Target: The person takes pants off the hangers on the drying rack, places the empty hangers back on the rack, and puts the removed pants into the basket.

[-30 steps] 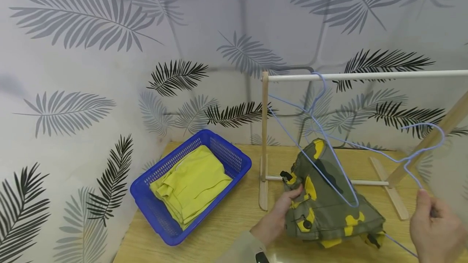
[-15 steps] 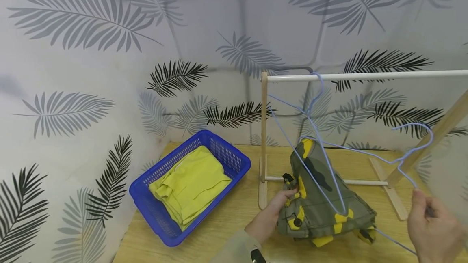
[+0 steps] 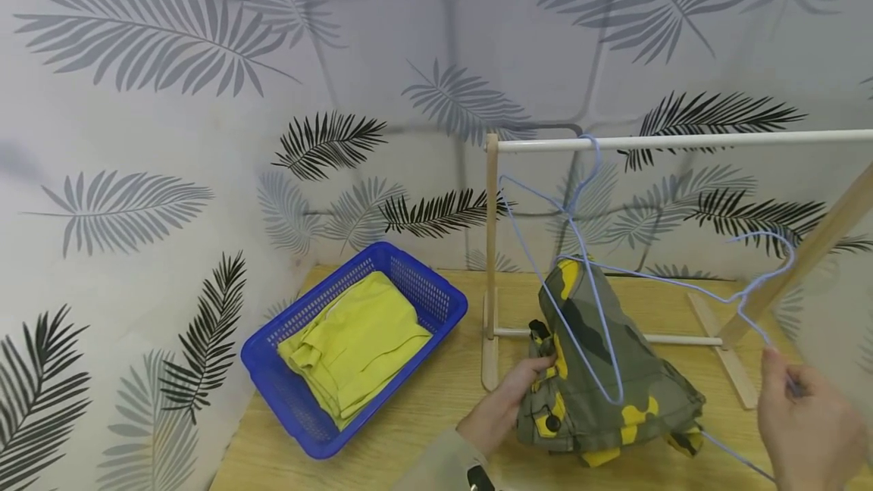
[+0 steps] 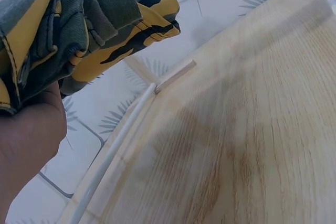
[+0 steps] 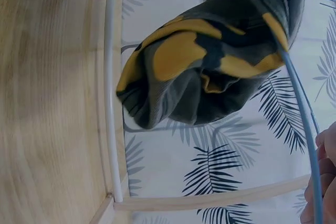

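Observation:
A grey-green camouflage garment (image 3: 607,377) with yellow patches and a dark button hangs over a blue wire hanger (image 3: 682,276), above the table. My left hand (image 3: 501,408) grips the garment's left edge, thumb on top, its other fingers hidden under the cloth. At the right, my right hand (image 3: 808,419) holds the same hanger by its sloping side, below the hook. In the right wrist view, the garment (image 5: 184,61) droops from the hanger wire (image 5: 299,93), with the right fingers (image 5: 328,145) at the edge. The left wrist view has bunched cloth (image 4: 94,24) above the left hand (image 4: 37,135).
Another blue hanger (image 3: 580,203) hangs from the white rail (image 3: 682,142) of a wooden rack, its lower loop crossing before the garment. A blue basket (image 3: 273,370) with folded yellow cloth (image 3: 361,339) stands left on the wooden table (image 3: 423,415). A leaf-patterned wall rises behind.
Both hands have shifted slightly left with the garment and its hanger. The lower loop of the hanger on the rail has swung left across the cloth.

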